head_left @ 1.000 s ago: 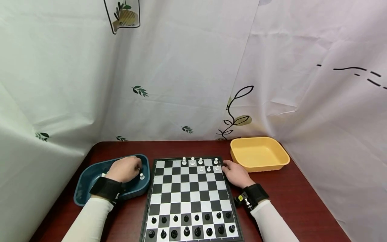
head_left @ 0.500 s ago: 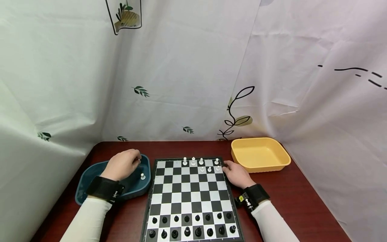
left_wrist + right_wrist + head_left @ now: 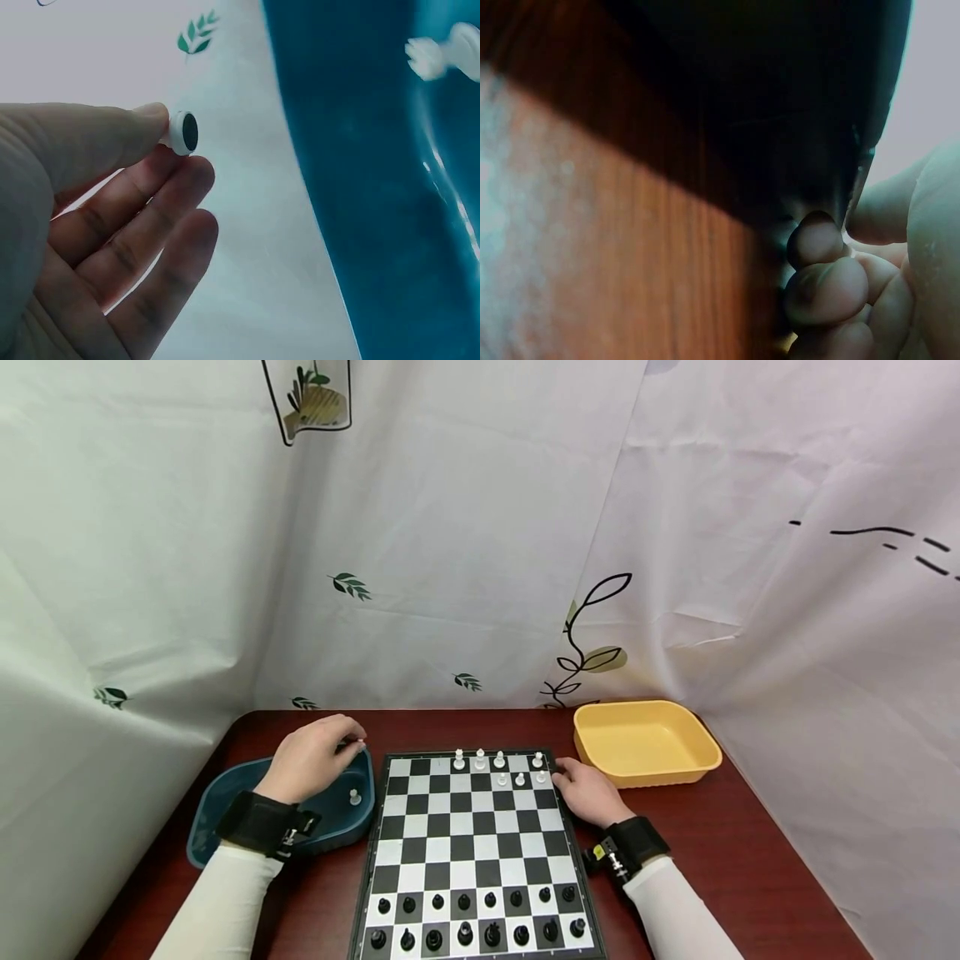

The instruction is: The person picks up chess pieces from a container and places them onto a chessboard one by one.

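Note:
My left hand [image 3: 307, 758] is raised over the blue tray [image 3: 197, 835], pinching a small white chess piece [image 3: 178, 133] between thumb and fingers. Its round dark base faces outward in the left wrist view, and the fingers cover its upper part. Another white chess piece with a notched top [image 3: 429, 58] is in the tray. My right hand [image 3: 588, 792] grips the far right edge of the chessboard [image 3: 460, 822], thumb on the upper side and fingers curled against the side. Several white pieces [image 3: 480, 760] stand at the board's far right.
Two rows of black chess pieces [image 3: 465, 933] occupy the board's near side. A yellow tray [image 3: 647, 743] sits at the back right of the dark red table [image 3: 720, 860]. Behind the table hangs a white printed cloth [image 3: 465, 527].
My left hand has risen out of the blue tray and moved slightly right and back, bringing up the white chess piece. The right hand stays at the board's edge.

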Motion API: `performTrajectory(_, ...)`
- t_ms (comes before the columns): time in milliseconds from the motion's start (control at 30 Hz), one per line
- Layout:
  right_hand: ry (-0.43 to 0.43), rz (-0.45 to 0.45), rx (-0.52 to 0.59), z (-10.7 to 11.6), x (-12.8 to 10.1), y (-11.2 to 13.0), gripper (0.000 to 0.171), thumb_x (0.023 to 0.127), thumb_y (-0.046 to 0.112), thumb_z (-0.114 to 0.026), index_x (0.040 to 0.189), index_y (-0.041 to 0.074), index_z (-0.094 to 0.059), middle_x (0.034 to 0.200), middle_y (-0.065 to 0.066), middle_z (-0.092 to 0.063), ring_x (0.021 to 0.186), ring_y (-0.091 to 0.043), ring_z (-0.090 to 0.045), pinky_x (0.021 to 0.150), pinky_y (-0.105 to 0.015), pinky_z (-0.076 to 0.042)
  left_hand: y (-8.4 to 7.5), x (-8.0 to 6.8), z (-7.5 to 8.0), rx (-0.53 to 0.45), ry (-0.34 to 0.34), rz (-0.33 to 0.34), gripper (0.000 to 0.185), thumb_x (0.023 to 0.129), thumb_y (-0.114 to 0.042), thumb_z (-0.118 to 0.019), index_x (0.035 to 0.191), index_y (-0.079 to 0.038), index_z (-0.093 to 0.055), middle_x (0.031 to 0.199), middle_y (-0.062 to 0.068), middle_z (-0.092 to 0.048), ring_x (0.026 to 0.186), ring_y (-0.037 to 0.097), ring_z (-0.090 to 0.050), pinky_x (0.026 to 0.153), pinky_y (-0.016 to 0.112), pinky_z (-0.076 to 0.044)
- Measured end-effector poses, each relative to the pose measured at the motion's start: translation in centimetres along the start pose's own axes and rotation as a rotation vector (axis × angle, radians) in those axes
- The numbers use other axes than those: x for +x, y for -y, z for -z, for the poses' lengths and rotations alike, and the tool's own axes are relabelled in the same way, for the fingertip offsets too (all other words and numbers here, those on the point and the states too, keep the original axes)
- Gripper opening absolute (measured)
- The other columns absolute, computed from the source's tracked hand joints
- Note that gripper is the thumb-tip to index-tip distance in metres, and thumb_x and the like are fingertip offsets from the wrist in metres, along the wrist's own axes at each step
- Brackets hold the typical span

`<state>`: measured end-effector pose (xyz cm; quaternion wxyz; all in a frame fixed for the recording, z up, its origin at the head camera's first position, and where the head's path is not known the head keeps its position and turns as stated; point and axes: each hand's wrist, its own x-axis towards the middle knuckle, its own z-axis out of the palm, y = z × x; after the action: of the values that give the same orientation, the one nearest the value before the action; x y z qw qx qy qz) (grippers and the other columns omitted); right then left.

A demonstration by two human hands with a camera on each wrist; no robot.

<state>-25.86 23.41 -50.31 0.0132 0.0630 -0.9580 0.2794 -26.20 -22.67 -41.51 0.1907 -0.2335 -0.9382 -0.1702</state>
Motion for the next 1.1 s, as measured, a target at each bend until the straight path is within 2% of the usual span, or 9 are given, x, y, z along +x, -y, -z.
performTrajectory(133,0.007,-0.009,-0.018,-0.1,0.0,-0.1,0.041,0.112,0.019,-0.058,0.144,-0.005,-0.067,0.136,-0.022,-0.073,0.122,-0.039,-0.071,0.106,-0.061,-0.053,-1.0,0.6,-0.2,-0.023,0.005,-0.026,0.012,0.099,-0.008,-0.084,0.108,-0.015,-0.08,0.105,0.003,-0.078,0.088,0.02,-0.072,0.078,0.046,-0.062)
performTrajectory(367,0.01,-0.016,-0.008,-0.2,0.0,0.0,0.042,0.112,0.02,-0.059,0.145,-0.005,-0.067,0.136,-0.021,-0.074,0.121,-0.038,-0.071,0.106,-0.06,-0.053,-3.1,1.3,-1.0,-0.06,0.018,-0.029,0.011,0.098,-0.009,-0.086,0.106,-0.015,-0.08,0.101,0.002,-0.077,0.086,0.018,-0.071,0.078,0.045,-0.062)
performTrajectory(533,0.011,-0.013,-0.014,-0.3,0.1,-0.2,0.042,0.112,0.02,-0.059,0.145,-0.005,-0.067,0.136,-0.022,-0.073,0.121,-0.038,-0.071,0.106,-0.06,-0.053,-4.4,2.1,-1.9,-0.053,0.03,-0.075,0.01,0.098,-0.01,-0.086,0.105,-0.015,-0.081,0.1,0.0,-0.077,0.085,0.016,-0.07,0.077,0.041,-0.061)
performTrajectory(767,0.013,-0.013,-0.01,-0.1,0.2,-0.1,0.042,0.113,0.021,-0.059,0.146,-0.004,-0.066,0.136,-0.021,-0.073,0.121,-0.037,-0.071,0.106,-0.06,-0.054,-6.3,3.3,-2.8,-0.118,0.052,-0.117,0.011,0.099,-0.008,-0.085,0.105,-0.015,-0.081,0.098,-0.001,-0.075,0.083,0.013,-0.066,0.077,0.038,-0.058)
performTrajectory(1100,0.01,-0.016,-0.006,0.0,0.1,0.1,0.043,0.113,0.02,-0.058,0.146,-0.006,-0.065,0.138,-0.024,-0.072,0.125,-0.041,-0.07,0.107,-0.061,-0.053,-8.1,4.3,-4.7,-0.148,0.101,-0.156,0.011,0.099,-0.01,-0.085,0.109,-0.014,-0.082,0.102,-0.001,-0.076,0.087,0.014,-0.069,0.08,0.038,-0.06)
